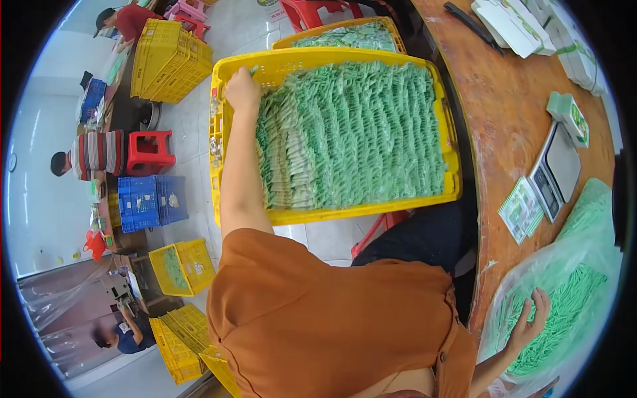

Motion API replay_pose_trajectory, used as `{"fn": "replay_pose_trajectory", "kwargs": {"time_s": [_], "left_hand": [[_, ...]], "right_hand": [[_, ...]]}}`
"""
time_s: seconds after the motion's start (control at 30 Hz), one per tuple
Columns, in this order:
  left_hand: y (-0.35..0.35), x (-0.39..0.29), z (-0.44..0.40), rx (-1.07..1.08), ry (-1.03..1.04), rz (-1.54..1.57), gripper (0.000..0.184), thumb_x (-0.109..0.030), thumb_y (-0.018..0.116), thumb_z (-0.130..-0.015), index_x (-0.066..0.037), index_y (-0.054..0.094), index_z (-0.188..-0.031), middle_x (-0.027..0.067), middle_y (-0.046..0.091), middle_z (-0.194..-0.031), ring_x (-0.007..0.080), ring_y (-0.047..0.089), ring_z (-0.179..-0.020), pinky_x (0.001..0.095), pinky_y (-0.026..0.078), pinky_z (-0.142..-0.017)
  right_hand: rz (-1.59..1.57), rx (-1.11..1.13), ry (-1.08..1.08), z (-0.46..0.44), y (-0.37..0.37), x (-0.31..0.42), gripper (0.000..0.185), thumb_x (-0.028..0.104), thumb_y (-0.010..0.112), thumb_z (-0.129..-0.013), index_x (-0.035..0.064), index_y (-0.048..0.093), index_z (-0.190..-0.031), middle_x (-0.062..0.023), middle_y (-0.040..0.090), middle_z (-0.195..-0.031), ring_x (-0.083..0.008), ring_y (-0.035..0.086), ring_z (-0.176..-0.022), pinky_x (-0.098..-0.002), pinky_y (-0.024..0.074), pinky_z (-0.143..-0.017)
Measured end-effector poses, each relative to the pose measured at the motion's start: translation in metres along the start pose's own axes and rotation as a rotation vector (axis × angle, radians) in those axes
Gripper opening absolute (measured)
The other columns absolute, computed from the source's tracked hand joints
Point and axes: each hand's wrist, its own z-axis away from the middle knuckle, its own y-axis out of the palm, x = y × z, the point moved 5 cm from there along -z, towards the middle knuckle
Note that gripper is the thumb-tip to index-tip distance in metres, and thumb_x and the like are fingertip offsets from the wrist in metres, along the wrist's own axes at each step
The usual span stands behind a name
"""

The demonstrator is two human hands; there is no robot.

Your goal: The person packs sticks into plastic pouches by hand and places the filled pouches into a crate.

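A yellow crate (335,214) holds tightly packed rows of small green and clear packets (358,132). At its upper left corner, inside the rim, my left hand (243,91) is closed, with a bit of a green packet (253,69) showing at the fingertips. My right hand (532,317) has its fingers apart over an open clear plastic bag (507,292) at the lower right. Many thin light green sticks (570,318) fill this bag. Nothing shows between the right fingers.
On the wooden table (497,139) are a scale (561,162), printed packets (521,209), stacked cards (570,116) and a black tool (472,26). Another filled crate (398,36) stands beyond. Yellow crates (166,60), blue crates (149,201), a red stool (149,156) and several people are at left.
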Motion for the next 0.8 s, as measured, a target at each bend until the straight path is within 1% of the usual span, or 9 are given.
{"fn": "replay_pose_trajectory", "kwargs": {"time_s": [0.23,0.43,0.5,0.53,0.57,0.63,0.67,0.73,0.8], "left_hand": [[0.102,0.032,0.038,0.240,0.112,-0.110,0.012,-0.022,0.057,-0.077,-0.011,0.060,-0.080,0.0098,0.059,-0.073,0.0276,0.059,-0.068,0.0388,0.049,-0.060],[0.134,0.062,0.073,0.651,-0.338,0.163,0.026,-0.019,0.044,-0.082,0.000,0.060,-0.092,0.0220,0.060,-0.096,0.0362,0.058,-0.088,0.0442,0.046,-0.076],[0.177,0.093,0.093,0.553,-0.236,0.172,0.028,-0.021,0.043,-0.082,-0.001,0.061,-0.087,0.0214,0.062,-0.091,0.0386,0.059,-0.083,0.0463,0.047,-0.072],[0.148,0.066,0.081,0.739,0.217,-0.032,0.026,-0.021,0.045,-0.081,-0.002,0.063,-0.082,0.0207,0.062,-0.083,0.0369,0.059,-0.076,0.0465,0.046,-0.066],[0.157,0.075,0.082,0.762,0.102,0.036,0.024,-0.019,0.046,-0.080,-0.003,0.064,-0.078,0.0176,0.062,-0.075,0.0323,0.059,-0.067,0.0440,0.045,-0.058],[0.115,0.053,0.051,0.467,0.200,0.113,0.025,-0.027,0.051,-0.082,-0.007,0.064,-0.075,0.0141,0.061,-0.066,0.0283,0.059,-0.060,0.0410,0.045,-0.054],[0.125,0.045,0.030,0.538,0.253,-0.248,0.030,-0.033,0.052,-0.082,-0.006,0.065,-0.084,0.0130,0.063,-0.070,0.0278,0.060,-0.062,0.0411,0.046,-0.054],[0.037,-0.049,0.008,0.526,0.267,-0.205,0.037,-0.038,0.052,-0.084,-0.004,0.064,-0.091,0.0132,0.065,-0.077,0.0276,0.060,-0.066,0.0390,0.046,-0.056],[-0.006,-0.074,-0.012,0.073,0.365,-0.047,0.028,-0.026,0.052,-0.076,-0.006,0.058,-0.057,0.0122,0.055,-0.049,0.0280,0.050,-0.036,0.0414,0.036,-0.032]], "right_hand": [[0.064,0.004,-0.034,-0.019,0.018,0.015,0.007,-0.004,0.056,-0.075,-0.0021,0.055,-0.082,-0.0144,0.057,-0.080,-0.0291,0.055,-0.077,-0.0346,0.0429,-0.073],[0.101,-0.060,0.035,-0.015,0.011,0.024,0.008,-0.001,0.060,-0.070,0.0007,0.059,-0.078,-0.0140,0.058,-0.078,-0.0317,0.055,-0.075,-0.0380,0.0429,-0.069],[0.135,-0.044,0.034,-0.003,0.018,0.012,0.006,0.006,0.062,-0.072,0.0028,0.061,-0.076,-0.0139,0.059,-0.076,-0.0319,0.055,-0.073,-0.0389,0.0426,-0.065],[0.163,-0.018,0.036,0.008,0.023,0.003,0.007,0.009,0.061,-0.074,0.0040,0.062,-0.078,-0.0132,0.060,-0.076,-0.0316,0.055,-0.072,-0.0394,0.0421,-0.063],[0.226,0.059,0.089,0.016,0.020,0.000,0.009,0.012,0.060,-0.076,0.0052,0.063,-0.081,-0.0128,0.060,-0.076,-0.0315,0.054,-0.071,-0.0395,0.0416,-0.062],[0.150,-0.130,0.151,0.027,-0.009,0.004,0.014,0.015,0.060,-0.078,0.0058,0.063,-0.089,-0.0118,0.060,-0.078,-0.0307,0.056,-0.073,-0.0384,0.0440,-0.064],[0.205,-0.225,0.212,0.042,-0.028,-0.006,0.015,0.015,0.060,-0.079,0.0053,0.063,-0.090,-0.0119,0.062,-0.080,-0.0282,0.058,-0.072,-0.0354,0.0457,-0.064],[-0.024,-0.545,0.565,0.082,-0.069,-0.042,0.016,0.012,0.062,-0.078,0.0012,0.063,-0.089,-0.0121,0.064,-0.080,-0.0226,0.060,-0.067,-0.0304,0.0460,-0.061],[-0.201,-0.823,0.737,0.113,-0.101,-0.083,0.014,0.012,0.062,-0.078,0.0030,0.065,-0.088,-0.0100,0.064,-0.080,-0.0231,0.060,-0.067,-0.0312,0.0462,-0.061]]}}
